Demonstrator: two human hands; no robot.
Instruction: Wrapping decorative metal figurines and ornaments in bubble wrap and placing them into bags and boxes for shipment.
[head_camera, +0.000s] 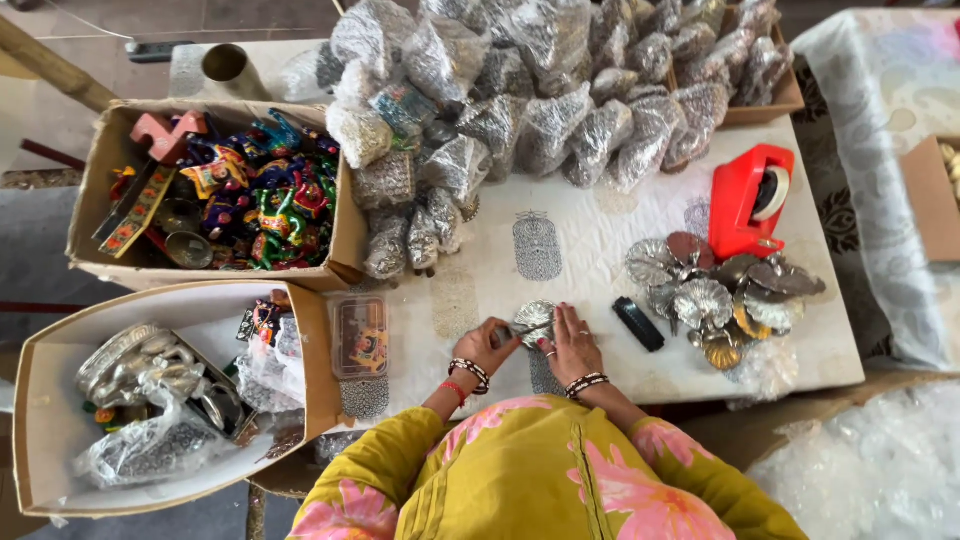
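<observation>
Head view shows both hands meeting on a small silver leaf-shaped dish (534, 320) at the near edge of the counter (600, 240): the left hand (487, 345) curls partly closed, pinching the dish's left rim, while the right hand (573, 345) lies nearly flat, fingers spread, pressing on its right side. The dish is thin and shiny, so it could slip from that light pinch and slide off the near edge. A stray right elbow could also knock the black rectangular object (638, 324) or the heap of silver dishes (720, 295) close by.
</observation>
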